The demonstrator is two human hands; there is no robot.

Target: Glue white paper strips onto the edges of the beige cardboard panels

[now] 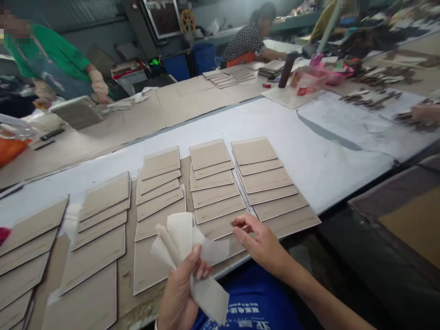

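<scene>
My left hand (180, 291) is closed round a fan of thin off-white fabric pieces (185, 240), held up near the table's front edge. My right hand (259, 243) hovers just right of them with fingers loosely curled and apart, holding nothing, over the lowest tan panel of one column. Several columns of overlapping tan rectangular panels (211, 183) lie in rows on the white table (309, 151) in front of me.
A person in green (55, 59) works at the far left by a grey stack. Another person (250, 43) sits at the back. A dark bottle (285, 68), pink items and dark small pieces lie far right. Brown boards (409, 220) sit low right.
</scene>
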